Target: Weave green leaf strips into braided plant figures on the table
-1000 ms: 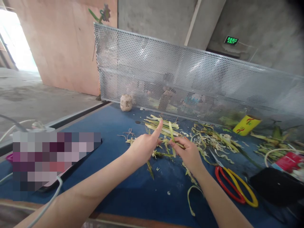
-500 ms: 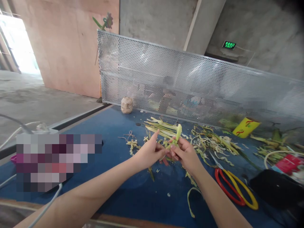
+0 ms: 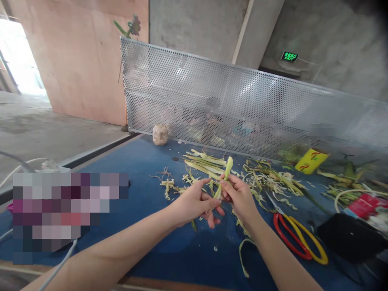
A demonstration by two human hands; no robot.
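Both hands meet above the blue table (image 3: 145,226), holding one short pale green leaf strip (image 3: 226,167) that stands upright. My right hand (image 3: 239,198) pinches the strip near its middle. My left hand (image 3: 194,204) grips its lower end with thumb and fingers closed. A pile of green and yellow leaf strips (image 3: 203,161) lies just beyond the hands.
Red and yellow scissors (image 3: 297,238) lie to the right, near a black object (image 3: 348,238). More leaf scraps (image 3: 273,176) spread to the right. A perforated metal screen (image 3: 242,109) closes the far edge, with a small woven ball (image 3: 160,134) and a yellow box (image 3: 312,161) before it. White cables (image 3: 57,262) run at left.
My left hand left off pointing at the pile and closed on the strip. Both hands lifted the strip off the table and turned it upright.
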